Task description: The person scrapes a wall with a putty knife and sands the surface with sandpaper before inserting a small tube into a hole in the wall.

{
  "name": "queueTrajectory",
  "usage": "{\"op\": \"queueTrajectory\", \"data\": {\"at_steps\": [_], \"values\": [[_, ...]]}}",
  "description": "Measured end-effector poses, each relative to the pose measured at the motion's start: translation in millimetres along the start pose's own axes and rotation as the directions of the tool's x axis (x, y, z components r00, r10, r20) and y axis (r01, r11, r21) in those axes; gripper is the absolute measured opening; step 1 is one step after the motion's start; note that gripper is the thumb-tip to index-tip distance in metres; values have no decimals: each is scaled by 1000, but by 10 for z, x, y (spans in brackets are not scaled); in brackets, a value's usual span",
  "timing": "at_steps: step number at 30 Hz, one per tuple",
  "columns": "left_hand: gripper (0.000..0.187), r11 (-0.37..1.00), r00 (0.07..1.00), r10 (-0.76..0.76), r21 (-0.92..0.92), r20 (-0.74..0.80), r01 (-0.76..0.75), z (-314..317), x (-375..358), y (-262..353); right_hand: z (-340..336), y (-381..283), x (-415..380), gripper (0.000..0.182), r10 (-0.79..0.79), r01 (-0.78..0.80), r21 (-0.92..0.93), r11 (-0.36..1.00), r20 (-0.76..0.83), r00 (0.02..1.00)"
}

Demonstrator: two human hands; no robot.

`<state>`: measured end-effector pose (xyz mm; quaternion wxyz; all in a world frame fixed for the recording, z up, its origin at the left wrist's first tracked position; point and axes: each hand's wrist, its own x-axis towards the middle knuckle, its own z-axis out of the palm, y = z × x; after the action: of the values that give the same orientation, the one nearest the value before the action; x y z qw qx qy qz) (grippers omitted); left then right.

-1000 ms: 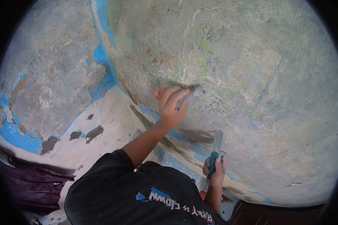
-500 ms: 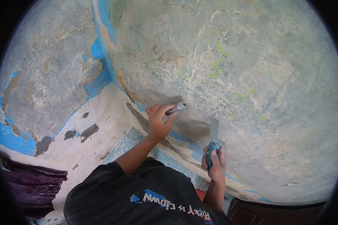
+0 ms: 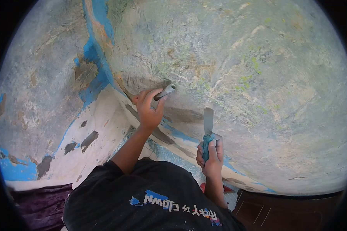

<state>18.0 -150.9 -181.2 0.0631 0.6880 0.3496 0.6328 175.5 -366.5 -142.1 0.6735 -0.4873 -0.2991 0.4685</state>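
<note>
My left hand is closed round a short grey metal tube, whose open end points up and right. It is close to the patchy grey wall, near the corner, and a shadow falls beside it. Lower and to the right, my right hand grips a putty knife by its teal, cloth-wrapped handle. The knife's flat blade points up along the wall, with its tip overlapping the scraped surface in this view. Faint green streaks and pale scratches mark the wall above both hands.
Blue paint remains along the wall corner and in a strip low on the wall. The left wall has dark bare patches. A purple cloth lies at lower left, patterned tiles below my arms, and a dark brown panel at lower right.
Both hands have moved up and left along the wall, still holding the tube and the putty knife. The camera view has shifted slightly.
</note>
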Motion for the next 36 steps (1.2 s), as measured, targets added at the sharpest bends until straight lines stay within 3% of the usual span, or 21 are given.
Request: {"op": "queueTrajectory", "data": {"at_steps": [5, 10, 13, 19, 22, 28, 36], "values": [[30, 998, 995, 61, -39, 78, -58, -76, 110, -148, 119, 62, -21, 23, -23, 26, 54, 998, -57, 998], [31, 986, 991, 118, -125, 63, -109, -35, 204, -329, 272, 153, -78, 21, -93, 103, 80, 991, -128, 987], [32, 974, 989, 139, -188, 44, -128, 23, 208, -435, 393, 240, -136, 23, -150, 152, 14, 988, -91, 984], [33, 958, 979, 178, -247, 104, -148, -14, 285, -509, 674, 297, 17, 27, -219, 208, -78, 975, -172, 960], [33, 953, 969, 199, -260, 148, -156, -73, 332, -526, 724, 395, 74, 26, -202, 212, 11, 977, -261, 944], [32, 927, 969, 195, -351, 150, -132, -26, 398, -616, 732, 481, 125, 21, -237, 254, 42, 966, -246, 940], [33, 935, 959, 181, -342, 216, -99, -107, 471, -576, 706, 576, 167, 22, -191, 242, 355, 903, -174, 966]]}}
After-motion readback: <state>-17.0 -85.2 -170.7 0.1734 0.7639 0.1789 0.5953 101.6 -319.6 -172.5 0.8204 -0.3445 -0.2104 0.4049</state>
